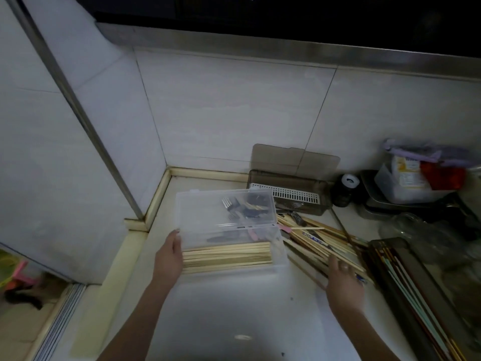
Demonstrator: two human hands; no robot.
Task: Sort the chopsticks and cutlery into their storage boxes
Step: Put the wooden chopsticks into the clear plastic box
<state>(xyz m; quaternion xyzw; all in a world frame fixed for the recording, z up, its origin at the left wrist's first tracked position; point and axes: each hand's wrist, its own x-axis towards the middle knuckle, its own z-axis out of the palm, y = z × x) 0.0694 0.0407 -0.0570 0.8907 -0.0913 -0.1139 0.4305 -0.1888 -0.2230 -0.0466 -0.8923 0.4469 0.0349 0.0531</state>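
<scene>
On table: left hand (168, 259) flat against clear box (229, 230) left end | right hand (343, 281) spread, fingertips on loose chopsticks (328, 243), right of box

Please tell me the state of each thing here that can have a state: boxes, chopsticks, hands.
clear box: lid open, a neat row of pale chopsticks inside
fork: lies behind the clear lid
brown box: lid raised against the wall, white grid insert inside
loose chopsticks: unsorted pile on the counter
dark tray: open, holds long sticks
left hand: touches the clear box end
right hand: rests on the pile, grip unclear
</scene>
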